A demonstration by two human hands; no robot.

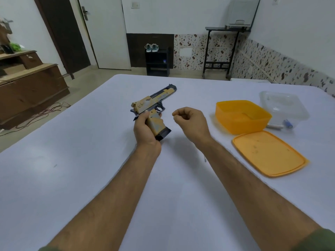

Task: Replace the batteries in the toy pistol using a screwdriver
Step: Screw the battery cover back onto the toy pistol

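Two bare forearms reach forward from the bottom edge, each with a strip of olive-green sleeve cut off at the frame's corners. No brand, label or readable writing shows on anything.

The left hand [146,130] curls round the grip of the toy pistol [153,105], thumb up against the rear of the slide, and holds it above the white table [72,178]. The pistol is tan with dark grey patches; its muzzle points up and away to the right, and a dark magazine base sticks out below the hand. The palm hides the far side of the grip.

Just to the right of the pistol, apart from it, the right hand [190,122] hovers with its fingers curled into a loose fist; nothing can be seen in it, though the fingertips are turned away.

Further right on the table stands an open orange tub [243,115], with its orange lid [270,153] lying flat just in front. Behind the tub sits a clear plastic container [284,107]; small items show through its wall, one blue and one pale, too blurred to identify.
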